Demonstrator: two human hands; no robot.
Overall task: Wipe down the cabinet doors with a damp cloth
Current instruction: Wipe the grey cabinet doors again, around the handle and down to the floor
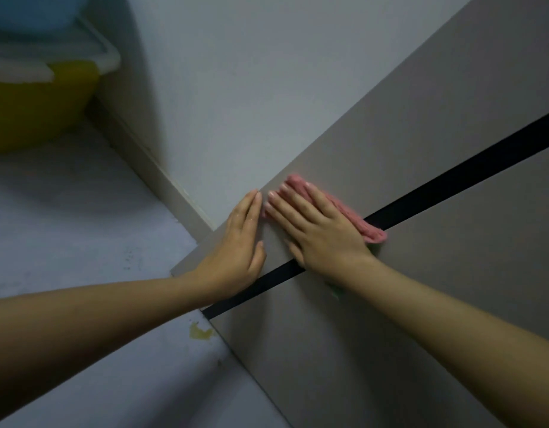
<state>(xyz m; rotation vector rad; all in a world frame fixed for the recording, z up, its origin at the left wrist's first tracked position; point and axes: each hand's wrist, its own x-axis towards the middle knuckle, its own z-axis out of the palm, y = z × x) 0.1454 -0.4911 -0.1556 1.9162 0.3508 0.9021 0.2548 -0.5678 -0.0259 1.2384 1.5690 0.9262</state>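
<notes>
The right hand [321,230] lies flat on a pink cloth [356,216], fingers [293,200] straight and slightly spread, pressing the cloth against the grey cabinet door [406,125]. The cloth shows beyond the fingertips and along the little-finger side of the hand, where its end crosses the black gap [452,171] between this door and the next grey door [421,304]. The heel of the right hand also covers part of that gap.

The left hand [239,251] rests flat on the same door just beside the right fingertips, its fingers straight and close together, holding nothing; its fingertips reach the door's outer edge next to the pale wall [251,88].

Beyond the left fingertips, well apart, a yellow tub [35,112] sits on the floor [66,227] under a white-rimmed container [108,52]. Below the left wrist a yellowish scrap [199,332] lies on the floor.
</notes>
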